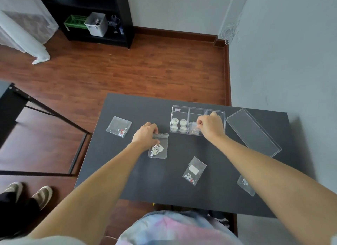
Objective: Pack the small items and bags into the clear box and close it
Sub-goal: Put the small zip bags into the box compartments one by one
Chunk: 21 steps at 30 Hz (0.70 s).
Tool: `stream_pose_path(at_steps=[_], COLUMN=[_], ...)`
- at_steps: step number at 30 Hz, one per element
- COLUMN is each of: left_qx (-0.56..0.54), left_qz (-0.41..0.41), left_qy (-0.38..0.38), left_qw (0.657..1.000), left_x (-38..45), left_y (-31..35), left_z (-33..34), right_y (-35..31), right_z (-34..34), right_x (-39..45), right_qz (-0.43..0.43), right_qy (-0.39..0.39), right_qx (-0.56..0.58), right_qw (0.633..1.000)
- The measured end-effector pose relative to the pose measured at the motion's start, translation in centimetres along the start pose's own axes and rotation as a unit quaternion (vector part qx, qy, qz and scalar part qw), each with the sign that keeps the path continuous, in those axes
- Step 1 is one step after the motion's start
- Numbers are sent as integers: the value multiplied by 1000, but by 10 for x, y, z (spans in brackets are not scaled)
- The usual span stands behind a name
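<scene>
My left hand (145, 135) rests on the dark table (127, 162) with its fingers curled down onto the top edge of a small zip bag (158, 147) — thumb and fingertips pinched on the sealed strip, the bag lying flat with pale beads and a barcode sticker inside. My right hand (211, 125) is over the clear box (197, 119), fingers closed together on a small clear bag (193, 127) in the middle compartment (the plastic is so thin I can barely make out its edges). The box's left compartment holds four round white pots (179, 125) in two pairs; the right compartment is mostly hidden behind my hand. The clear lid (253, 131) lies flat on the table just to the right of the box, angled away from it. Three more bags are loose on the table — a bag with red and white bits (119, 126) far left, a bag with a white label (194, 170) near the middle, and another partly under my right forearm (245, 185).
</scene>
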<state>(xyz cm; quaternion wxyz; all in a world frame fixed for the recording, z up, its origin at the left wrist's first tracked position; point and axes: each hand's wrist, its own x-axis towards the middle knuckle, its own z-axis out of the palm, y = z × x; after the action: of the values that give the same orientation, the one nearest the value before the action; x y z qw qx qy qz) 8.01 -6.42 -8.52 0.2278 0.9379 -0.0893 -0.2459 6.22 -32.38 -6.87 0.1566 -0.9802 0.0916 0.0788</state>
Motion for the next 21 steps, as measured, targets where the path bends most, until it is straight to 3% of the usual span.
stream_pose_path(at_steps=[5,11,15,18,21], left_qx=[10,32,29,17,7], left_qz=[-17,16,34,57,78], left_qy=[-9,2,5,21,39], left_qw=[1000,999,999,998,996], left_x=[-3,-7,-6,-5,-1], left_y=[3,5,7,9,18], left_z=[-4,-20,-40,-55,-70], right_y=[3,16,33,40,40], right_z=[0,4,25,37,45], right_x=[-6,-56,-103,-124,-128], right_qz=[-31,-84,-77,-65,-74], right_qy=[21,143,45,-68,-108], right_qx=[-7,103,116,55,-10], right_qw=[999,981,989,994,991])
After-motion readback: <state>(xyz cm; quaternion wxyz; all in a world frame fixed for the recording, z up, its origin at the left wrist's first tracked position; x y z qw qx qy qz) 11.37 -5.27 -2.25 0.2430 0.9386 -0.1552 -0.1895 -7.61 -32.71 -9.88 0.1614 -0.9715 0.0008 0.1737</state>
